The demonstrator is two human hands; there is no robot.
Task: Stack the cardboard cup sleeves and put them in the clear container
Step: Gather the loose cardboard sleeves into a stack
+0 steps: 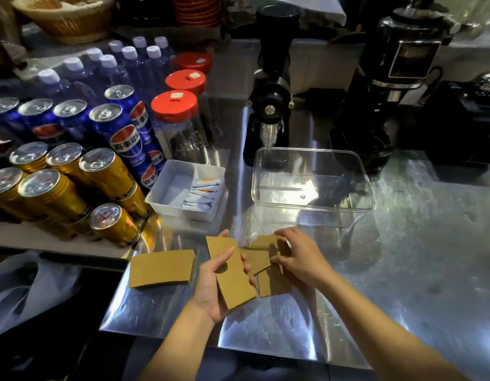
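My left hand (210, 284) grips a flat brown cardboard cup sleeve (232, 276), held tilted just above the steel counter. My right hand (298, 257) has its fingers closed on another sleeve (261, 243) among a small loose pile of sleeves (271, 284) lying under and beside it. One more sleeve (161, 268) lies flat by itself to the left, near the counter's edge. The clear container (312, 155) stands beyond the hands, with nothing visible inside it.
A white tray (166, 188) of sachets sits left of the container. Blue and gold cans (106, 171), bottles and red-lidded jars (180, 125) crowd the left. Two black coffee grinders (271, 92) stand behind the container. The counter's left edge drops off by the lone sleeve.
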